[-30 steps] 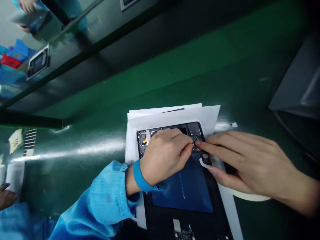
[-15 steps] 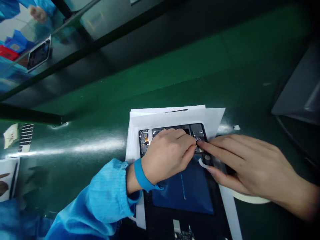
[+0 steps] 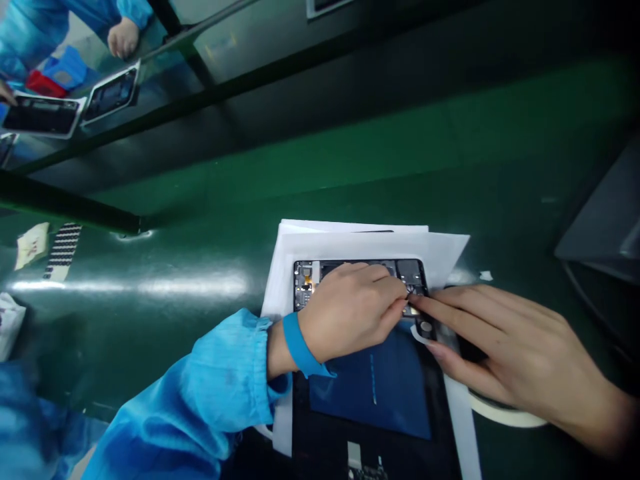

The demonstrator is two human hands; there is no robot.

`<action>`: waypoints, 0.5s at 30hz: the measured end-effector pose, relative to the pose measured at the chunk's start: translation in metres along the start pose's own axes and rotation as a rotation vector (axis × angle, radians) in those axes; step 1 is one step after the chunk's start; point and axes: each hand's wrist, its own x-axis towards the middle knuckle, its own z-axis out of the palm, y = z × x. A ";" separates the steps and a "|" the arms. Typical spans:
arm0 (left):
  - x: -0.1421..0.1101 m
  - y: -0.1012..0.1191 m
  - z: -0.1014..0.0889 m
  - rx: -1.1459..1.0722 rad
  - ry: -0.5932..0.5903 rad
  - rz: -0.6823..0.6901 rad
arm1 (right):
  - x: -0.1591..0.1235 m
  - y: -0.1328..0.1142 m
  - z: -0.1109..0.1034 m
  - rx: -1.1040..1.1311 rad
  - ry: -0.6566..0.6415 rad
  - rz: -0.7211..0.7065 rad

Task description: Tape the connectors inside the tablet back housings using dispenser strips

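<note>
An opened tablet point(image 3: 445, 427) lies in front of me, with its circuit boards at the far end and a dark blue battery point(image 3: 370, 393) in the middle. My left hand point(image 3: 355, 307), a blue band around its wrist, reaches over the boards. Its thumb and index finger are pinched together at thin dark wires point(image 3: 410, 289) near the far right corner; what sits between the tips is hidden. My right hand point(image 3: 510, 347) stretches its index finger to the same spot, touching beside the left fingertips. Its thumb is apart, by a curled white strip point(image 3: 419, 335) near a round part.
White sheets point(image 3: 375, 243) lie under the tablet on the green table. A roll of pale tape point(image 3: 510, 415) is below my right hand. Left are a striped strip point(image 3: 63, 250) and a paper scrap point(image 3: 33, 245). Past a rail, a co-worker's hand point(image 3: 123, 37) is near other tablets point(image 3: 113, 93).
The view has shifted, so the tablet and both hands appear slightly lower and further right. More of the co-worker's bench shows. My hands keep their pose at the tablet's corner.
</note>
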 end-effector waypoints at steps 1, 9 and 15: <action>-0.001 0.000 0.000 -0.001 -0.010 0.009 | -0.003 0.000 0.000 0.001 -0.009 -0.005; -0.002 -0.005 0.003 -0.011 -0.019 0.048 | -0.002 0.004 -0.004 -0.130 -0.026 0.028; 0.004 -0.006 0.003 -0.049 0.067 0.041 | 0.022 -0.002 -0.006 -0.340 0.123 0.080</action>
